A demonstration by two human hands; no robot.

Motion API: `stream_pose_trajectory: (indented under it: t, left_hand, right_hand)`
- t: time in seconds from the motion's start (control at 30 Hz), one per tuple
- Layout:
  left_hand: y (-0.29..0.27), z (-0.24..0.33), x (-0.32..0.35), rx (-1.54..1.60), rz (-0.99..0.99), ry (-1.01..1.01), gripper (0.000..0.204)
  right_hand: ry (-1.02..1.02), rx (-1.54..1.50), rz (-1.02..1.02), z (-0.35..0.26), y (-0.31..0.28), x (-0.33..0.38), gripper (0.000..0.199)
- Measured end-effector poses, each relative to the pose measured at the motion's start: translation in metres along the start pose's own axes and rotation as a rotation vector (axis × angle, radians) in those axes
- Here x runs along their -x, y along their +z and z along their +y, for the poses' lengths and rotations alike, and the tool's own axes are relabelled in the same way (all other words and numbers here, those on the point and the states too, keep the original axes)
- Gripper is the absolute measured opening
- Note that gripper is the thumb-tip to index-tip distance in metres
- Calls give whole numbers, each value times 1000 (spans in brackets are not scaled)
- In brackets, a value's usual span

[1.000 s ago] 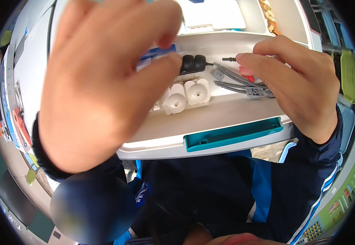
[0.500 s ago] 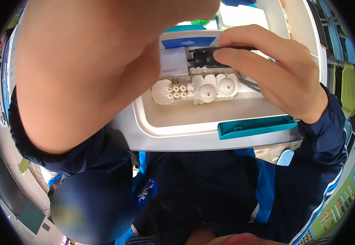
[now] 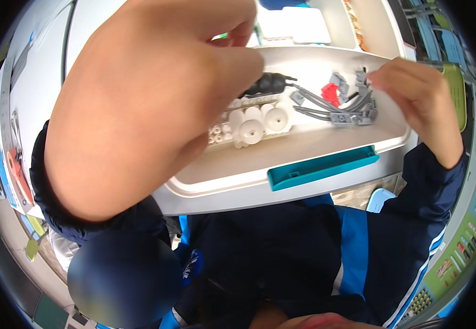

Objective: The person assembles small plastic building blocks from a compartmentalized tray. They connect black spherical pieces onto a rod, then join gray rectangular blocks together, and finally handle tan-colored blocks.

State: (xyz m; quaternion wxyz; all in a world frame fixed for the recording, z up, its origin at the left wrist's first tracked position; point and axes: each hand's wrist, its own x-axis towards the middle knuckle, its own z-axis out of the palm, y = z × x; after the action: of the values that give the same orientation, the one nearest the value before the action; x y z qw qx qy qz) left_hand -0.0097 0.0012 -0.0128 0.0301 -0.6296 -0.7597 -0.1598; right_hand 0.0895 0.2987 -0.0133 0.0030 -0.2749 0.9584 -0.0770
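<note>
White tray [image 3: 303, 148], hand [image 3: 144, 104] on black part [image 3: 268, 83]

In the tray [image 3: 303, 148], the wheels [image 3: 257, 125] lie left, the beams [image 3: 334, 107] right, the dark part [image 3: 271, 83] behind the wheels. The handle [image 3: 323, 170] sits on the tray's front edge.

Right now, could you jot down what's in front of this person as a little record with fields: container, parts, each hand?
Container: shallow white plastic tray with a teal latch on its near edge
Middle parts: white round plastic wheels and small white pegs
Right parts: grey plastic beams and connectors, one small red piece
Black part: dark rounded piece at the left fingertips
Left hand: close to the camera, fingertips at the black part; grip not clear
Right hand: raised at the tray's right end, fingers curled beside the grey parts
</note>
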Motion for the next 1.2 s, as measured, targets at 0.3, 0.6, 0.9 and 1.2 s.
stream_pose_trajectory:
  t: [0.3, 0.6, 0.9, 1.2]
  left_hand:
    - [-7, -1, 1, -13, -10, 12, 41]
    - [-5, 4, 4, 7, -41, -21, 38]
    - [-12, -2, 7, -14, 26, 5, 35]
    - [-11, -11, 12, 42, 43, -7, 33]
  right_hand:
    - [74, -33, -249, -5, 22, 2, 9]
    - [139, -141, -252, -4, 13, 2, 10]
    - [279, 178, 7, -12, 20, 15, 9]
    - [546, 25, 28, -6, 44, 7, 3]
